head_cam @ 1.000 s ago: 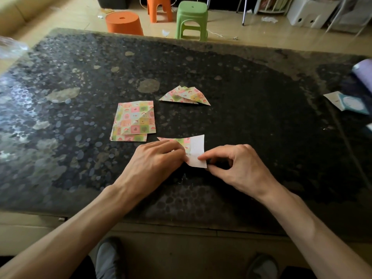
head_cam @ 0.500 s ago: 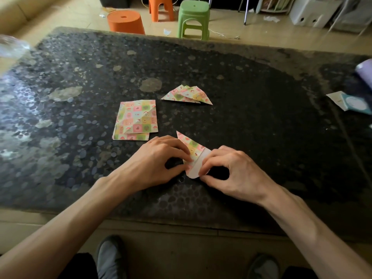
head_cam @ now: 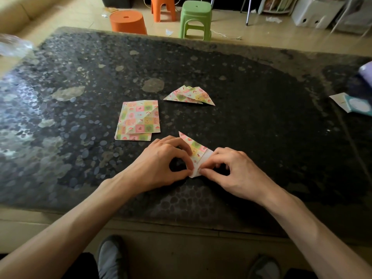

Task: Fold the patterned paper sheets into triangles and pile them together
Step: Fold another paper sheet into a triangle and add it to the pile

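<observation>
- Dark, speckled worktop (head_cam: 261, 101): carries all the paper listed below, with pale worn patches toward its far left.
- Sheet (head_cam: 196, 148): patterned paper, partly folded, lying at the front middle of the worktop between the two hands. Its patterned face is up and one sharp point aims away to the far left. The white underside shows along its right and near edges.
- Left hand (head_cam: 161, 160): fingers curled, forefinger tip on the patterned face and thumb at the near corner, pinching the sheet from the left.
- Right hand (head_cam: 231, 170): fingers curled, forefinger and thumb tips pinching the white near corner from the right. The fingertips of both hands almost meet there.
- Stack (head_cam: 138, 119): flat, unfolded patterned paper, slightly fanned. It lies left of and beyond the sheet, near it but apart.
- Pile (head_cam: 189, 95): folded patterned triangles, overlapping. It lies beyond the sheet and to the right of the stack, apart from both.
- Packet (head_cam: 356, 103): white and teal, at the right edge of the worktop, well apart from the paper.
- Purple object (head_cam: 367, 71): beyond the packet and cut off by the frame, so its kind cannot be told.
- Clear plastic (head_cam: 14, 45): blurred, at the far left corner.
- Orange stool (head_cam: 127, 22): round, on the floor beyond the worktop.
- Green stool (head_cam: 196, 17): on the floor to the right of the orange one.
- Shoes (head_cam: 111, 256): a grey pair on the floor below the near edge.
</observation>
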`<act>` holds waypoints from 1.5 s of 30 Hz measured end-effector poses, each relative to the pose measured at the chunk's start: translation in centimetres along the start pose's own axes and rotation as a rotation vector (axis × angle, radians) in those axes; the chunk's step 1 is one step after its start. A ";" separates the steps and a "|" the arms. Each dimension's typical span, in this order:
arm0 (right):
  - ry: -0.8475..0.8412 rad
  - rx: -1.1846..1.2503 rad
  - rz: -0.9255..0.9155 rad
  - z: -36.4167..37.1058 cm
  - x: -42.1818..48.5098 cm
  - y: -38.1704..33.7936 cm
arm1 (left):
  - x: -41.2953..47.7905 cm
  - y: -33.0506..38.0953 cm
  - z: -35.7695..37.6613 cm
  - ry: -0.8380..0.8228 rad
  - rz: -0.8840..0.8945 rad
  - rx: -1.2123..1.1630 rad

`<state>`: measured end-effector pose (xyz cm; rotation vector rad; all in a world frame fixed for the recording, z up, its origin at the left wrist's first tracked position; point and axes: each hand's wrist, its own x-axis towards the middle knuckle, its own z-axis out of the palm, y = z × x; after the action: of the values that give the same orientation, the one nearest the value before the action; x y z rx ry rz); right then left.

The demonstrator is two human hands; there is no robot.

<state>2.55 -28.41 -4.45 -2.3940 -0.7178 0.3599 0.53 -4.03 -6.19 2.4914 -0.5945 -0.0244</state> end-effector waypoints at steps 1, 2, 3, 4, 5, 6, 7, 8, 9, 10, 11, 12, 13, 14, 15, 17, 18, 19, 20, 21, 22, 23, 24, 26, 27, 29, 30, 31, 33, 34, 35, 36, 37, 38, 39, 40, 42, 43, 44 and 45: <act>0.007 -0.004 0.005 0.0 0.0 -0.1 | 0.1 0.0 0.0 -0.005 -0.007 0.000; 0.013 -0.004 0.009 0.1 0.1 -0.1 | 0.1 0.1 0.0 -0.008 -0.016 0.000; 0.021 -0.003 0.014 0.1 0.2 -0.1 | 0.1 0.1 0.1 -0.007 -0.021 0.004; 0.030 -0.002 0.022 0.1 0.2 -0.2 | 0.1 0.1 0.1 -0.003 -0.023 0.010; 0.036 -0.005 0.033 0.2 0.2 -0.3 | 0.1 0.1 0.1 0.004 -0.023 0.017; 0.040 -0.011 0.045 0.3 0.2 -0.4 | 0.0 0.2 0.0 0.008 -0.023 0.020; 0.044 -0.020 0.055 0.4 0.2 -0.4 | -0.1 0.2 0.0 0.009 -0.024 0.017; 0.052 -0.027 0.062 0.6 0.2 -0.5 | -0.1 0.2 0.0 0.011 -0.025 0.011; 0.061 -0.031 0.067 0.7 0.1 -0.5 | -0.1 0.2 0.0 0.015 -0.027 0.003; 0.069 -0.030 0.072 0.7 0.1 -0.6 | -0.1 0.2 0.0 0.020 -0.030 -0.002; 0.074 -0.028 0.076 0.7 0.0 -0.6 | 0.0 0.2 0.1 0.023 -0.032 -0.004; 0.075 -0.026 0.081 0.7 0.0 -0.6 | 0.0 0.2 0.1 0.025 -0.033 -0.002; 0.078 -0.026 0.085 0.7 0.1 -0.7 | 0.0 0.2 0.2 0.025 -0.034 0.001; 0.083 -0.027 0.088 0.8 0.1 -0.7 | 0.0 0.2 0.2 0.023 -0.038 0.003; 0.090 -0.028 0.089 0.8 0.1 -0.8 | 0.0 0.3 0.2 0.020 -0.041 0.004; 0.101 -0.037 0.091 1.0 0.2 -0.9 | 0.0 0.4 0.1 0.018 -0.045 0.007; 0.105 -0.041 0.094 1.1 0.2 -0.9 | 0.0 0.4 0.1 0.019 -0.047 0.007; 0.109 -0.041 0.096 1.1 0.1 -1.0 | 0.0 0.4 0.1 0.023 -0.050 0.005; 0.112 -0.038 0.098 1.1 0.1 -1.0 | 0.0 0.3 0.1 0.027 -0.053 0.003; 0.114 -0.034 0.099 1.1 0.1 -1.1 | 0.0 0.4 0.2 0.030 -0.058 0.001; 0.113 -0.031 0.102 1.0 0.1 -1.1 | 0.0 0.4 0.2 0.033 -0.061 -0.001; 0.111 -0.031 0.105 1.0 0.1 -1.2 | 0.0 0.4 0.2 0.036 -0.062 -0.001; 0.108 -0.034 0.108 1.0 0.2 -1.3 | 0.0 0.4 0.3 0.038 -0.062 0.001; 0.110 -0.037 0.116 1.0 0.2 -1.4 | -0.1 0.5 0.4 0.045 -0.067 0.006; 0.113 -0.034 0.120 1.1 0.2 -1.4 | -0.1 0.6 0.4 0.048 -0.070 0.007; 0.113 -0.025 0.135 1.0 0.3 -1.5 | 0.0 0.7 0.4 0.049 -0.072 0.007; 0.112 -0.022 0.145 1.0 0.3 -1.6 | 0.0 0.7 0.4 0.047 -0.072 0.009; 0.113 -0.023 0.154 1.1 0.4 -1.6 | 0.0 0.7 0.3 0.046 -0.072 0.012; 0.115 -0.020 0.173 1.1 0.5 -1.7 | 0.0 0.7 0.4 0.045 -0.071 0.015; 0.114 -0.014 0.181 1.1 0.5 -1.7 | 0.0 0.7 0.4 0.045 -0.071 0.014; 0.112 -0.010 0.190 1.1 0.6 -1.7 | 0.0 0.6 0.4 0.045 -0.072 0.014; 0.108 -0.006 0.199 1.1 0.6 -1.7 | 0.0 0.6 0.4 0.046 -0.071 0.015; 0.103 -0.002 0.207 1.1 0.7 -1.7 | 0.0 0.6 0.4 0.048 -0.070 0.014; 0.099 0.003 0.215 1.0 0.7 -1.8 | -0.1 0.5 0.4 0.051 -0.069 0.013; 0.094 0.008 0.223 1.0 0.8 -1.8 | 0.0 0.5 0.5 0.053 -0.068 0.012; 0.090 0.014 0.231 1.0 0.9 -1.8 | 0.0 0.4 0.5 0.056 -0.068 0.012; 0.091 0.032 0.246 1.0 0.9 -1.8 | 0.0 0.3 0.5 0.053 -0.071 0.011; 0.094 0.039 0.252 1.0 0.8 -1.8 | 0.0 0.3 0.5 0.050 -0.073 0.011; 0.096 0.043 0.256 1.0 0.8 -1.8 | 0.0 0.4 0.5 0.049 -0.074 0.011; 0.095 0.044 0.260 1.0 0.7 -1.8 | 0.1 0.4 0.6 0.048 -0.075 0.013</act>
<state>1.99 -26.32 -4.14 -2.4480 -0.3527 0.3603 0.35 -4.62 -6.45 2.5187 -0.4830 0.0110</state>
